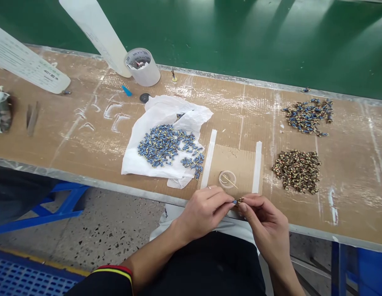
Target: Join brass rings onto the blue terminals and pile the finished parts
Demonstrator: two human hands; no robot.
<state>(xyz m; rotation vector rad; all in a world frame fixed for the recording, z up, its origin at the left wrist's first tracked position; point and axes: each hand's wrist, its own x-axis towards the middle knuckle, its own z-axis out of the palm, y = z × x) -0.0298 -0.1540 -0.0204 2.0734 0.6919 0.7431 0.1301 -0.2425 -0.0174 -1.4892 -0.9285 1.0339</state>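
My left hand (206,209) pinches a small blue piece (235,202) between thumb and finger at the table's front edge. Opposite it, my right hand (266,222) grips a tiny brown-and-yellow piece (240,200); the two pieces meet between my fingertips. Just behind them stands a small clear round dish (224,174) with a thin pale stick (231,181) lying across it. To the left, a pile of small blue-and-yellow pieces (160,146) lies on white paper (135,162). On the right is a heap of brown-and-yellow pieces (297,170).
Behind the brown heap lies a cluster of mixed blue-and-brown pieces (311,117). A tape roll (147,74), two white bottles (27,61), tweezers (33,119) and a blue cap-like piece (126,91) occupy the left. White tape strips (208,160) flank a cardboard patch (237,158).
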